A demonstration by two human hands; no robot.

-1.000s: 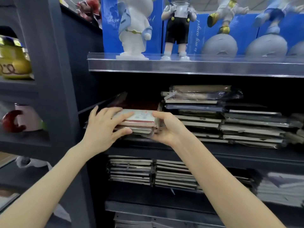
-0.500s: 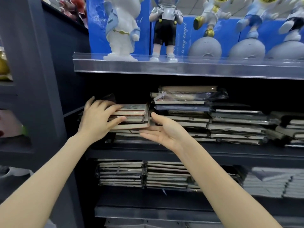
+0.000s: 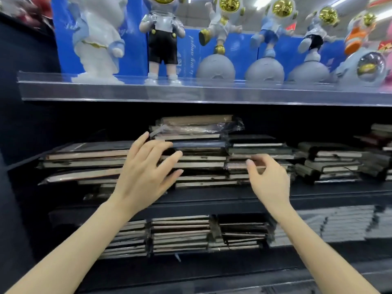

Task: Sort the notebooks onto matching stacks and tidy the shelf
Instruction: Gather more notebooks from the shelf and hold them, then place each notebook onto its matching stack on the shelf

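A second ago we held a small pile of notebooks in both hands. Now that pile lies on the left stack (image 3: pixel 84 160) on the shelf (image 3: pixel 222 200), and we have let go. That lot looks sorted. Our left hand (image 3: pixel 146 175) is wide open and empty, fingers spread in front of the middle stack (image 3: pixel 199 164). Our right hand (image 3: pixel 270 181) curls its fingers at the next stack (image 3: pixel 261 149); we cannot tell if it pinches a notebook. We see only page edges, not covers, and the far-right stacks are blurry.

Bright overhead light is reflected as glare on the clear shelf edge (image 3: pixel 191 92); lower shelves are shadowed, edges blurred and bowed.
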